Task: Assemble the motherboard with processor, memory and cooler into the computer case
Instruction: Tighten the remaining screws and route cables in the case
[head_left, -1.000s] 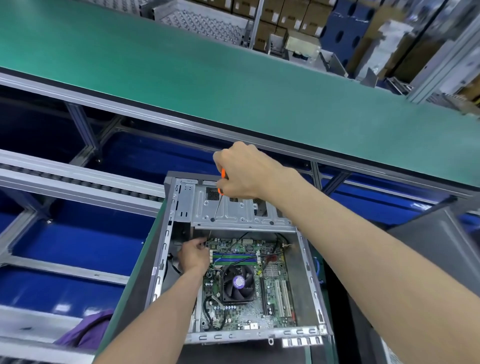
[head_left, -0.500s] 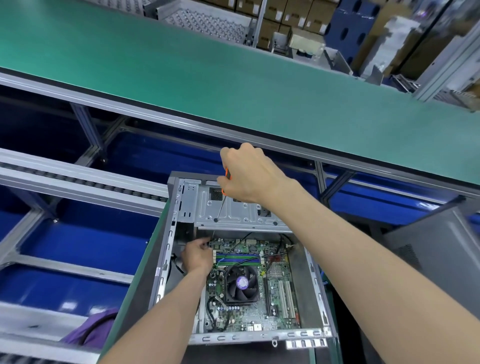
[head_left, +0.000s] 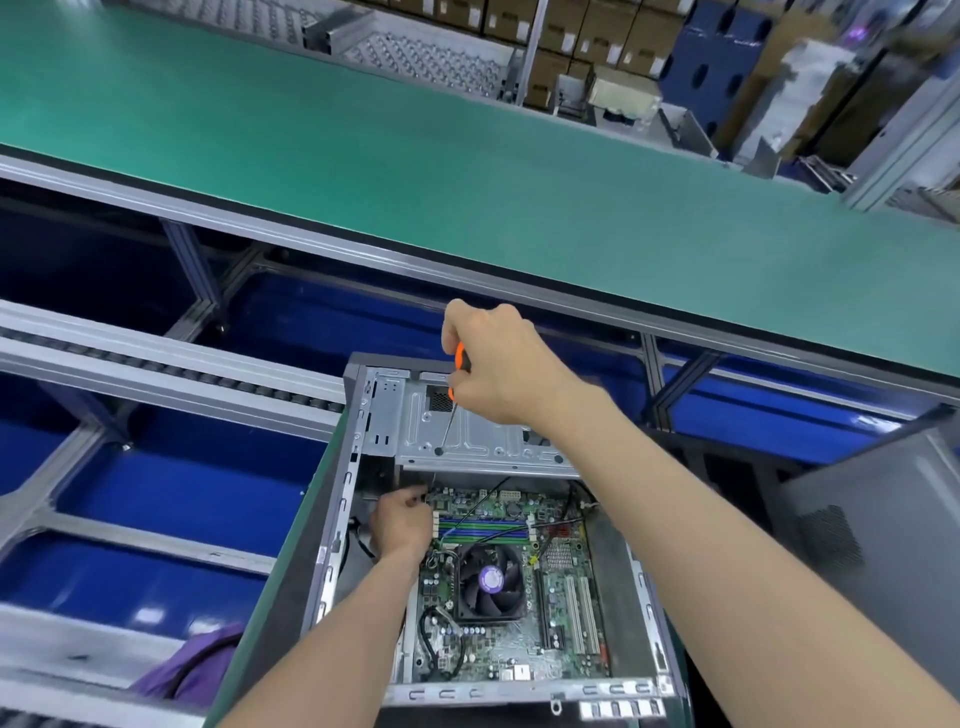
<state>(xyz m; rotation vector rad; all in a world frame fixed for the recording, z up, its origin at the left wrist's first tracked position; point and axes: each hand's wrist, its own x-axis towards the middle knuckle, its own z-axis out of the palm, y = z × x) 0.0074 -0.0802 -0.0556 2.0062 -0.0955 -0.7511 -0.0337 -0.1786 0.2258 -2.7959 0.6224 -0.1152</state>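
Orange shows on the handle of the one screwdriver (head_left: 458, 370), which the right hand (head_left: 501, 364) grips in a closed fist above the open computer case (head_left: 363, 467); its thin metal shaft slants down through the drive cage (head_left: 467, 436) toward the far left corner of the motherboard (head_left: 519, 613). The left hand (head_left: 402, 522) sits inside the case at that same corner, fingers curled in a pinch near the shaft's tip, though what they hold is too small to tell. The single green motherboard lies flat in the case bottom, with one black cooler fan (head_left: 491, 579) near its middle, a row of memory slots (head_left: 483, 527) just beyond the fan and two white expansion slots (head_left: 579, 616) to its right. The case rests on a green mat (head_left: 291, 561). A long green conveyor belt (head_left: 415, 156) crosses behind it, a roller track (head_left: 156, 364) runs at left, and stacked cardboard boxes (head_left: 571, 31) stand in the background.
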